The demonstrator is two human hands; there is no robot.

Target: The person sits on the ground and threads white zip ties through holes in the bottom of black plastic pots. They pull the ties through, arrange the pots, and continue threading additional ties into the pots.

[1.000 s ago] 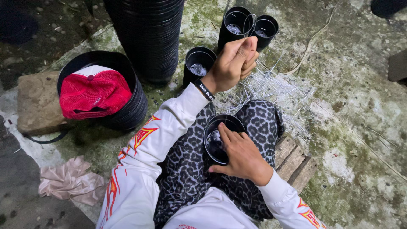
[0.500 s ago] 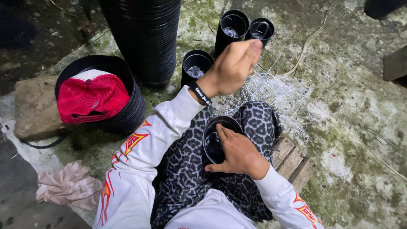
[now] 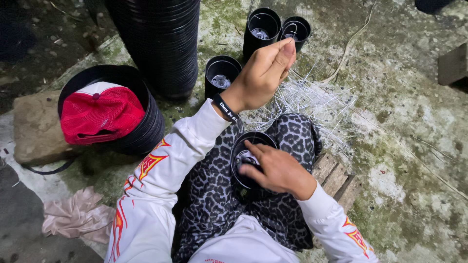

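Head view. The tall stack of pots [image 3: 156, 44] is cut off at the top edge, so its height cannot be told. The inside of the lap pot [image 3: 243, 165] is mostly hidden by the right hand [image 3: 278, 170]; something pale shows at its bottom, too dim to identify. What the left fingers [image 3: 285, 53] hold, if anything, is too thin to make out; they are pinched together, thumb against forefinger. The person's legs are covered by leopard-print cloth [image 3: 214, 204], and the lower body runs off the bottom edge.

Left hand [image 3: 261, 78]: raised, arm stretched forward from a white sleeve [image 3: 165, 160], a dark wristband [image 3: 225, 108] at the wrist. It hangs above the pile of white sticks [image 3: 312, 104] on the floor [image 3: 404, 146], near three upright pots: one [image 3: 222, 75] just left of the wrist, two [image 3: 263, 27] [image 3: 295, 29] beyond the fingertips.

Right hand: palm down on the lap pot's rim, fingers spread and dipping into the opening. The pot sits upright on the lap.

Left side: a red cap [image 3: 100, 114] lies in a wide black tub [image 3: 146, 131]; a pink rag [image 3: 78, 216] lies on the ground below it.
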